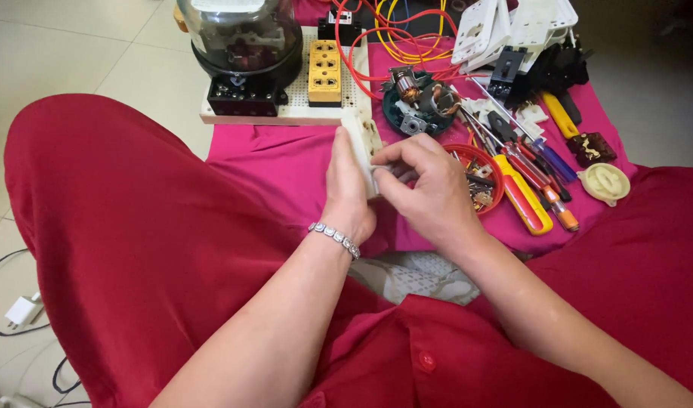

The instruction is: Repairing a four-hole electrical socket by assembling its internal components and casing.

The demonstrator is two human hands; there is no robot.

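**White socket block held in both hands, over the lap**

Left hand [348,193] wraps the long edge of the white socket block [364,143], thumb side toward the body, fingers closed around its back; right hand [429,185] pinches at the lower front face, thumb and forefinger nearly shut on something small; can't tell what, could be a screw or just the block's edge.

Block sits above the pink cloth [286,162], just in front of the perforated board [324,109] with the yellow socket [324,72] and the round meter [240,38].

Handling, my read: rigid moulded plastic, light, smooth so a bit slippery; corners and screw posts likely brittle; best held by the long sides as the left hand does, not by the thin face.

Hidden: most of the block is behind the hands; its back and lower end not visible; contents of the red dish [488,189] too small to sort; screwdrivers [524,193] overlap, count unclear; top of the scene cut off.
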